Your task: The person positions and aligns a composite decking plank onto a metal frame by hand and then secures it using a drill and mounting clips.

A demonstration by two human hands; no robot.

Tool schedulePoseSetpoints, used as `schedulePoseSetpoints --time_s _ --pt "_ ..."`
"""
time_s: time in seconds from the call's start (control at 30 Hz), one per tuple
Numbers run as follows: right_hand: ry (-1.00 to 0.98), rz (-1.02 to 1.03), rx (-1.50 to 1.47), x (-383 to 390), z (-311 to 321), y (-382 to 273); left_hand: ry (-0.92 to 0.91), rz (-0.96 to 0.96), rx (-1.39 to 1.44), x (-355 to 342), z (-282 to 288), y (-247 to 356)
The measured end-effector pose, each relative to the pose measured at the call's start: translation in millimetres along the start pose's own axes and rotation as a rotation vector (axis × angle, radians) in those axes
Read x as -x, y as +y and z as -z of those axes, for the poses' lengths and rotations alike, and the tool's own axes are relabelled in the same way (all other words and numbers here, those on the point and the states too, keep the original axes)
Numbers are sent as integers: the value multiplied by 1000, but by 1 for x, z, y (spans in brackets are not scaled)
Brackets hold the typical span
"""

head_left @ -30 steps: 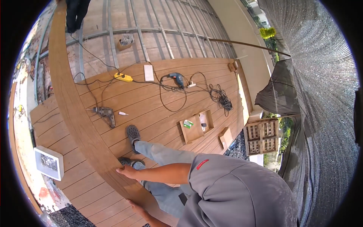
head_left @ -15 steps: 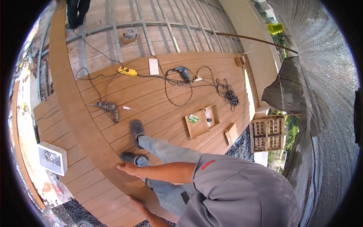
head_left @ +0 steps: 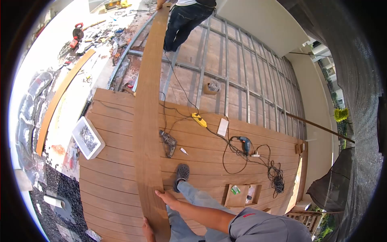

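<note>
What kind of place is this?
Probably an outdoor building site: there's an open metal frame beside brown deck boards, with a blue power drill lying on them.

Board (head_left: 148, 101) now overlapping drill (head_left: 168, 144), co-worker's hand (head_left: 161, 3) visible

The board (head_left: 148, 101) partly hides the left hand (head_left: 148, 230); the co-worker (head_left: 180, 25) is cropped above.

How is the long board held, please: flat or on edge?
Flat: the board shows its broad face, left hand and right hand at opposite edges.
</note>
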State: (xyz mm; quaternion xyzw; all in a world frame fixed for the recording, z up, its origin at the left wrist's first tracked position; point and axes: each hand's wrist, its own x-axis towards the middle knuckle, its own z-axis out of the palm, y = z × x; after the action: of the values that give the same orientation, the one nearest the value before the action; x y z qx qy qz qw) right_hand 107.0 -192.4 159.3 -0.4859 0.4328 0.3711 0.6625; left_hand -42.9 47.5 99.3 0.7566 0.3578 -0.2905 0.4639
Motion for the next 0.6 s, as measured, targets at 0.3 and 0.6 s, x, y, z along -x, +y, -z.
schedulePoseSetpoints --time_s 0.3,0.6 --pt "-230 -91 -104 -11 37 -13 17 2 -75 18 -15 26" --pt "-264 238 -397 -68 42 -127 62 110 -184 8 -18 -8"
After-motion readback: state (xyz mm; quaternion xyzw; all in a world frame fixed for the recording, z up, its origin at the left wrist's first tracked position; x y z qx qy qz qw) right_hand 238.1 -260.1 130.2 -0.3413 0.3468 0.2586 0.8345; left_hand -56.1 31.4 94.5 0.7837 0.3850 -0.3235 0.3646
